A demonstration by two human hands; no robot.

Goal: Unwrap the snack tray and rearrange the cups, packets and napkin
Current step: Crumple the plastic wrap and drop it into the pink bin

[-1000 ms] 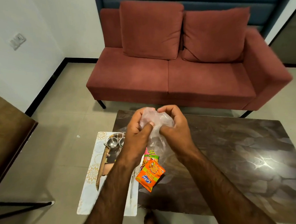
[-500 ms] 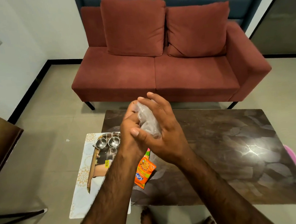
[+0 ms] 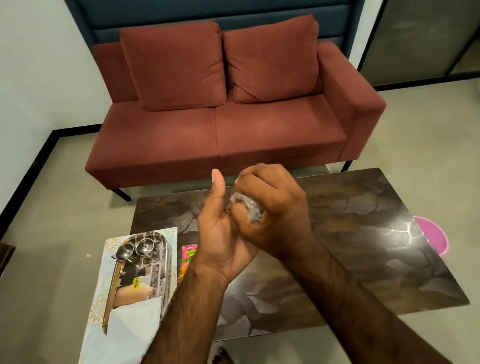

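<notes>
My one camera sits on my head, above the near edge of the dark marble-patterned rectangular table (image 3: 348, 245), and looks forward and steeply down across it. My forearms rise from the bottom edge, close to the lens. Beyond the table's far edge the wide view reaches the red fabric sofa (image 3: 217, 133).

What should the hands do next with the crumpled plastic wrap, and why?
Probably put the wrap down on the bare table. The right hand has it balled up against the left hand, and the tray with two cups already lies uncovered, waiting.
</notes>
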